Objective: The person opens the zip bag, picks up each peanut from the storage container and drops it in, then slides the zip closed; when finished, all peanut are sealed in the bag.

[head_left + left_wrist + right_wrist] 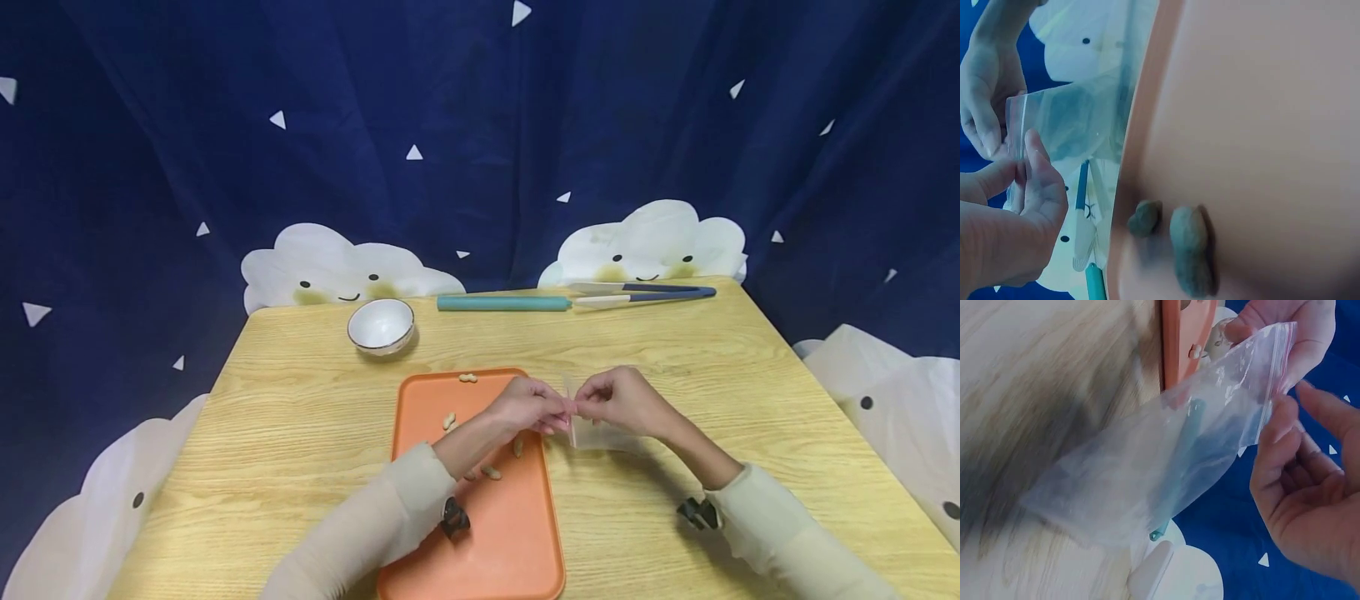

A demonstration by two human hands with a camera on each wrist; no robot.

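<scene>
A clear zip-lock bag (1141, 456) with a pink-edged seal hangs between the two hands, over the table just right of the orange tray (510, 533). My left hand (528, 406) pinches the bag's mouth above the tray's right edge. From the other side my right hand (618, 400) holds the same sealed edge, thumb and forefinger close together at it in the right wrist view. The bag looks flat, with nothing visible inside. Several unshelled peanuts (491, 472) lie scattered on the tray, two of them close up in the left wrist view, one a plump peanut (1191, 250).
A white bowl (381, 325) with a dark rim stands at the back left of the wooden table (300, 433). Along the back edge lie a teal stick (502, 304) and blue-and-white tongs (667, 292). A dark blue curtain (480, 108) hangs behind.
</scene>
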